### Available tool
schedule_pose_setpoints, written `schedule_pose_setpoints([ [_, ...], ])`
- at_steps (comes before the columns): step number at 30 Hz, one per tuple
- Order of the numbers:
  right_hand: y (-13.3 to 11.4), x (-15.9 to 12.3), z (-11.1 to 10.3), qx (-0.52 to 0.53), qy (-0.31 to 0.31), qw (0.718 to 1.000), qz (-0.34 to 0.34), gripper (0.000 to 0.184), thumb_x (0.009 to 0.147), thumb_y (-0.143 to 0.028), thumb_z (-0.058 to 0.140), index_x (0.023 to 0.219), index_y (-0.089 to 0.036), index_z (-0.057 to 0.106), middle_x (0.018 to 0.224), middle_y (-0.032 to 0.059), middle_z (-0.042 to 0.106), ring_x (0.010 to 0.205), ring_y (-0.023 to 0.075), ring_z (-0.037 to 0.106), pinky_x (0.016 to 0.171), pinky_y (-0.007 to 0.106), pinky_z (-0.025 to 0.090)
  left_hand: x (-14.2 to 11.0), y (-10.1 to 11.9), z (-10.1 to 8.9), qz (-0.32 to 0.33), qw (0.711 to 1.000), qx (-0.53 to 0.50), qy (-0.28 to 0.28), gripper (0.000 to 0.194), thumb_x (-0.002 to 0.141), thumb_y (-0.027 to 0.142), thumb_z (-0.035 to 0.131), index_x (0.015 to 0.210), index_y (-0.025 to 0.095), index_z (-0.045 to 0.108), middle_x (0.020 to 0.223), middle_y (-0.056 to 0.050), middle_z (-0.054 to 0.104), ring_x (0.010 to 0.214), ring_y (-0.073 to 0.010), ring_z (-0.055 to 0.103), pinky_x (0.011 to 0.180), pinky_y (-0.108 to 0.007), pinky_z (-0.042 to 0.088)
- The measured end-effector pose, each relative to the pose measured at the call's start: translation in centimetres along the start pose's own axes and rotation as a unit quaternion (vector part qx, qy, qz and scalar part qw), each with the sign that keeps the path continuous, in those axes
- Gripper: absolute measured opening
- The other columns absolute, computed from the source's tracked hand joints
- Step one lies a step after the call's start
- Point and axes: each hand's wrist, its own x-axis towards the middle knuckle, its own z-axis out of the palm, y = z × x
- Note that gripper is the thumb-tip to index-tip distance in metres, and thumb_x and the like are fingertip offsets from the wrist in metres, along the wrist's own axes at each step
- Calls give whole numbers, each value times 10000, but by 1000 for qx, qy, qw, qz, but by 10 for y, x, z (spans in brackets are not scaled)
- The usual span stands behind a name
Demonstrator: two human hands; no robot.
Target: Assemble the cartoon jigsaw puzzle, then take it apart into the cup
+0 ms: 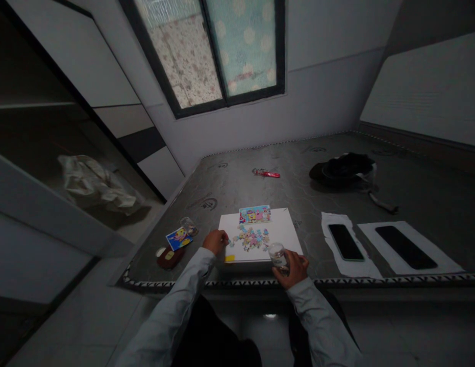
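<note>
My right hand is wrapped around a small clear plastic jar, tilted over the front right edge of a white board. Small colourful puzzle pieces lie in a loose heap on the middle of the board. At the board's left edge, my left hand has its fingers pinched together close to some stray pieces; what sits between the fingertips is too small to make out. A cartoon picture card lies at the back of the board, behind the heap. A yellow tab shows at the front left corner.
Left of the board are a blue picture card, another clear container and a brown case. Two phones rest on white sheets at right. A dark cap and a red item lie farther back on the grey bed surface.
</note>
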Motion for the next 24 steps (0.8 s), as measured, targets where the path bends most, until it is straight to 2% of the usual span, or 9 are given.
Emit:
schedule_pose_setpoints([
  [3,3,-1,2,3,-3,1000,3,536,734,-476,577,1177,-187,487,1046,101,649,970,265,601,900,428,320,-2,0,-2,7,1000,-6,-4,88,726,156,669,805,192,682,891,-25,721,862,-163,646,750,-234,438],
  [9,5,-1,2,7,-1,1000,-8,544,727,-477,582,1174,-184,483,1036,100,651,958,261,602,884,416,320,-9,2,-5,5,1000,-5,-2,178,791,228,652,968,220,678,902,-22,738,839,-159,659,736,-237,441],
  [14,1,0,0,4,-7,1000,-1,527,731,-478,568,1158,-176,505,1034,102,652,962,263,597,896,421,315,-10,3,-4,7,1000,24,-9,151,744,211,695,893,218,716,951,-42,723,923,-182,644,788,-250,441],
  [19,1,-2,0,7,-28,999,22,545,731,-477,568,1183,-183,489,1072,110,641,1001,273,586,924,437,307,-13,5,-5,0,999,45,-13,121,780,189,628,875,210,700,972,-54,716,926,-183,641,781,-254,442],
  [24,-1,-1,-1,14,-23,1000,17,541,738,-464,568,1191,-182,477,1070,115,644,997,275,593,917,442,308,-14,7,-7,-5,999,41,-26,240,791,133,603,1003,228,661,928,-24,735,895,-166,658,737,-243,443],
])
